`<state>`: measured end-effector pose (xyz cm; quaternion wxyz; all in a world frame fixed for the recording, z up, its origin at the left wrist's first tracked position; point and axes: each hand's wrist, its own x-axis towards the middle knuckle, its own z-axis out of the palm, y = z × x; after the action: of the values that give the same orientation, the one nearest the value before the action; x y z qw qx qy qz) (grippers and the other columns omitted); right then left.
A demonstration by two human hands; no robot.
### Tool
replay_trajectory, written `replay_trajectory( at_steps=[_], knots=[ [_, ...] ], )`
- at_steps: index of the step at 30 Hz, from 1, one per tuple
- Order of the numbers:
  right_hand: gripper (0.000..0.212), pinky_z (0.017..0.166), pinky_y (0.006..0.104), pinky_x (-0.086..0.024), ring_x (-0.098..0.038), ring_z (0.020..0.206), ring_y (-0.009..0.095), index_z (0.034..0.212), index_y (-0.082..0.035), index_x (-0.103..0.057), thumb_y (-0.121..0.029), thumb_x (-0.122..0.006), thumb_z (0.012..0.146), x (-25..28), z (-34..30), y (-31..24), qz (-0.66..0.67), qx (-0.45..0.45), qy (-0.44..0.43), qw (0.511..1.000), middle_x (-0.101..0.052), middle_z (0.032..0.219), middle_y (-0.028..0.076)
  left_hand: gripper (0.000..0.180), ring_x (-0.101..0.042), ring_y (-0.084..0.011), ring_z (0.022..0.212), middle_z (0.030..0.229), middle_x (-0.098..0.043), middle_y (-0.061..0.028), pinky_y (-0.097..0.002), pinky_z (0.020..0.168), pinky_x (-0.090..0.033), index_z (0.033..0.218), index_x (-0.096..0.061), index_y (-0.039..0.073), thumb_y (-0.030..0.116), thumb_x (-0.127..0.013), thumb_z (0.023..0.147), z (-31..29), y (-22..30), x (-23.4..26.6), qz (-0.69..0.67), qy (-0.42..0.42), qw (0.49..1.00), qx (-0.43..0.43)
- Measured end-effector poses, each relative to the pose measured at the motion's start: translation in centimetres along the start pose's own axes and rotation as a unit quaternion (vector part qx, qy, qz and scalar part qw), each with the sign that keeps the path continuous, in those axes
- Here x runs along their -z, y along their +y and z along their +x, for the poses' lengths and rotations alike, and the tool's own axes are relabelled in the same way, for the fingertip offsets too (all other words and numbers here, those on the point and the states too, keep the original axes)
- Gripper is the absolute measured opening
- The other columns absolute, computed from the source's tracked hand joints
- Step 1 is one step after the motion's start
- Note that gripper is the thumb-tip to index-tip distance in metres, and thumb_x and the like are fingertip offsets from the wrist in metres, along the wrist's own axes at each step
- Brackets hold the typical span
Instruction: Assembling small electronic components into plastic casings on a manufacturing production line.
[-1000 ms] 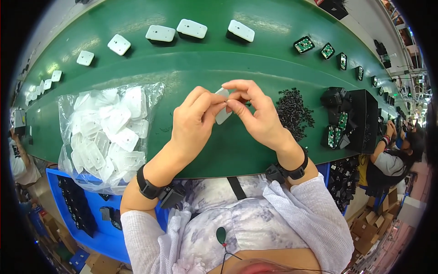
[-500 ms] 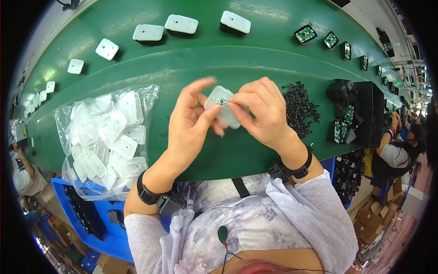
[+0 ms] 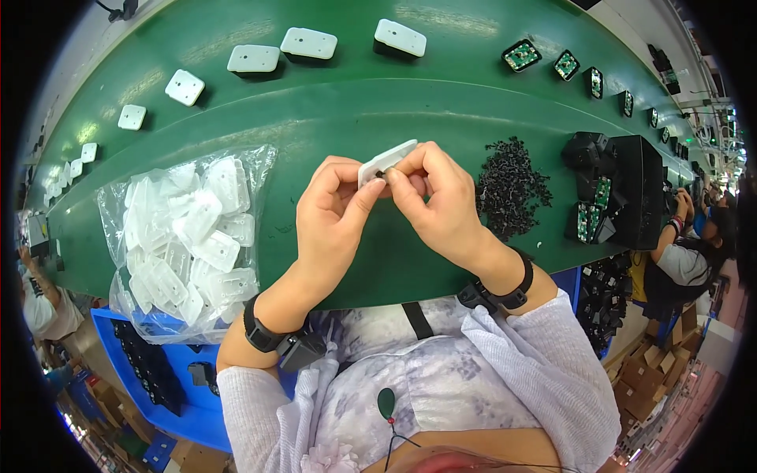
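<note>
Holds white cover [image 3: 386, 162] up over the green counter [image 3: 378, 272], between both hands, tilted nearly edge-on to the view. Grips its lower left end with left hand [image 3: 331, 217], thumb in front; cannot see the finger ends behind it. Closes right hand [image 3: 436, 193] on it too, thumb and forefinger near its middle. Shows at these fingertips as a small dark bit [image 3: 381, 173]; cannot tell whether pinched there or set in the cover. Cannot read the cover's broad face at this tilt.

To the left, lies in a clear plastic bag [image 3: 266, 167] as a jumble of more white covers [image 3: 189, 225]; cannot count for overlap and glare. To the right, near the right hand, spreads as a heap of tiny black parts [image 3: 514, 189], too small to tell apart. Beyond, stands next to a black box [image 3: 637, 193] as a cluster of dark casings [image 3: 587, 162], some with green boards.

Along the far side, runs as a row of white-topped cases [image 3: 310, 43] at left, open cases with circuit boards [image 3: 522, 55] at right; shrinks and blurs toward the rim. Below left, is partly covered by bag and arm: blue bin [image 3: 206, 426].
</note>
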<state>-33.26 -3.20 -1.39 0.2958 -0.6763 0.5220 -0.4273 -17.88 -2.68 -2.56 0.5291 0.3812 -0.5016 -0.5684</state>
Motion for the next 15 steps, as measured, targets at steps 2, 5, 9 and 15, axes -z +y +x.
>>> replay_trajectory(
  at_steps=[2,5,9,15],
  knots=[
    [0.014,0.049,0.0271,-0.037,-0.046,0.054,0.014,0.076,-0.005,-0.053,-0.004,-0.065,0.082,-0.2,-0.4,-0.4,0.080,-0.092,-0.026,0.992,-0.050,0.065,0.005,0.005,-0.062,-0.0147,0.089,0.097,-0.054,-0.0069,-0.0245,0.077,-0.052,0.092,-0.053,-0.004,-0.002,-0.058,0.090,-0.2,0.0,0.0,0.030,0.004,0.999,-0.018],
    [0.013,0.050,0.0279,-0.038,-0.044,0.054,0.013,0.085,-0.005,-0.053,-0.007,-0.066,0.084,-0.6,-1.0,0.3,-0.050,0.081,0.022,0.995,-0.048,0.064,0.001,0.005,-0.062,-0.0136,0.087,0.095,-0.052,-0.0060,-0.0245,0.075,-0.052,0.090,-0.053,-0.004,-0.002,-0.058,0.090,-0.3,0.3,0.1,0.089,0.002,0.996,-0.031],
    [0.025,0.058,0.0285,-0.039,-0.048,0.070,0.014,0.098,-0.006,-0.055,-0.014,-0.072,0.081,1.1,-0.9,0.4,-0.118,0.151,0.043,0.980,-0.052,0.082,0.002,0.006,-0.063,-0.0144,0.083,0.093,-0.055,-0.0067,-0.0255,0.073,-0.052,0.090,-0.053,-0.003,-0.001,-0.058,0.090,-0.4,1.3,0.0,-0.037,-0.006,0.999,0.028],
    [0.038,0.067,0.0247,-0.039,-0.048,0.082,0.010,0.108,-0.006,-0.055,-0.016,-0.075,0.078,2.8,-0.6,-1.1,0.042,-0.019,-0.039,0.998,-0.053,0.100,0.002,0.005,-0.065,-0.0172,0.081,0.094,-0.059,-0.0091,-0.0275,0.074,-0.053,0.092,-0.053,-0.003,-0.001,-0.057,0.091,-0.4,2.4,0.1,-0.075,-0.051,0.992,0.083]
  ],
)
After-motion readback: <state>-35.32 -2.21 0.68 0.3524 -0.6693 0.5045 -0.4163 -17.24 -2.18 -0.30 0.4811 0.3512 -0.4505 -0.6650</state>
